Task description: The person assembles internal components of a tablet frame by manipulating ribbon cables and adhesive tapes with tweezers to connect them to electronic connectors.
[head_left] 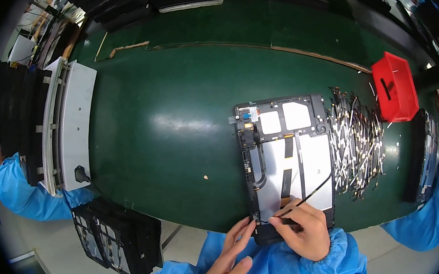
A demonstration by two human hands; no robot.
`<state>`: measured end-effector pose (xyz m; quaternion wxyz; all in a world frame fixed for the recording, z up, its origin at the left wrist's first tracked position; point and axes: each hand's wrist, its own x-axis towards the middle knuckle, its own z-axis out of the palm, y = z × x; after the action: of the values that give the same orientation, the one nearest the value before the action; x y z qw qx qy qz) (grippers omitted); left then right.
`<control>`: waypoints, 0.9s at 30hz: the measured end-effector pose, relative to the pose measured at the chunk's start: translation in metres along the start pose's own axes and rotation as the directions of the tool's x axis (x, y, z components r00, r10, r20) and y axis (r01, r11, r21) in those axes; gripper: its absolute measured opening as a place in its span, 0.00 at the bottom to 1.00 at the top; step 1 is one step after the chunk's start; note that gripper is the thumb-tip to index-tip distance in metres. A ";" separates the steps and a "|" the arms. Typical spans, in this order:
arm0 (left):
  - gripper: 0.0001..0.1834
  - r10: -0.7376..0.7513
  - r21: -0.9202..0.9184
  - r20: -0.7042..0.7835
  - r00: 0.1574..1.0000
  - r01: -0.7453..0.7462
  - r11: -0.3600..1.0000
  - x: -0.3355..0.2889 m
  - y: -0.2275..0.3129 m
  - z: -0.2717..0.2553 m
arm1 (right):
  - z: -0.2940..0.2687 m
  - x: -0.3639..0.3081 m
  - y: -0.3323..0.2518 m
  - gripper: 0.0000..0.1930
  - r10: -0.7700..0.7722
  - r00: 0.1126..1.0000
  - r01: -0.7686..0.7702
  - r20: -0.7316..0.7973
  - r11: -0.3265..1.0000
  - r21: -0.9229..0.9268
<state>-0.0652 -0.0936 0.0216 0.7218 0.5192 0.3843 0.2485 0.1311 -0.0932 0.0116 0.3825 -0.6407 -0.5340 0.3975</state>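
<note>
An opened flat device (275, 164), black-framed with silver plates inside and shaped like a tablet or thin laptop chassis, lies slightly tilted near the table's front edge. Over its lower edge, my right hand (306, 231) pinches a thin black cable (318, 189); the cable's free end slants up to the right across the silver plate. My left hand (227, 263) has its fingers stretched out, with the fingertips at the device's lower left corner and the thumb apart. What the fingertips press there is too small to tell. Right of the device spreads a pile of thin black-and-silver cables (355, 146).
A red bin (407, 106) with a dark strip inside stands at the back right. White panels (77, 122) and a black plug (82, 174) are at left. Stacked black devices (139, 241) stand below the front edge. Co-workers' sleeves show at left (36, 198) and right (431, 205).
</note>
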 end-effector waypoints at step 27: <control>0.14 0.146 0.161 -0.299 0.943 -0.101 0.982 0.045 -0.030 0.002 | 0.010 -0.002 -0.002 0.09 -0.088 0.996 0.087 0.007 0.966 -0.245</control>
<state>-0.0387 -0.0702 -0.0194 0.5964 0.5474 0.4761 0.3435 0.1208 -0.0942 0.0097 0.3188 -0.6595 -0.6061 0.3100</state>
